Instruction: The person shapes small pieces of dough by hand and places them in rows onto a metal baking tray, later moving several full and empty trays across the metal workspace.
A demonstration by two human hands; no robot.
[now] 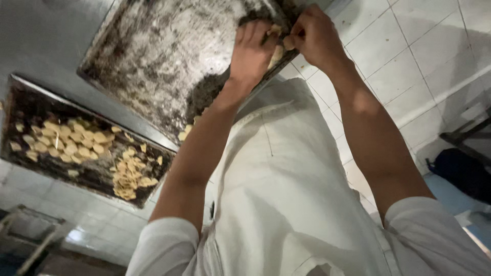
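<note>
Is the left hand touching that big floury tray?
Touching. In the head view the left hand lies flat on the near edge of the floury tray, fingers spread over its dark surface beside small dough pieces.

We count two dark, floured baking trays — one nearly bare, one scattered with small pale dough pieces, too many to count. We also see two hands — left and right — at the bare tray's edge.
</note>
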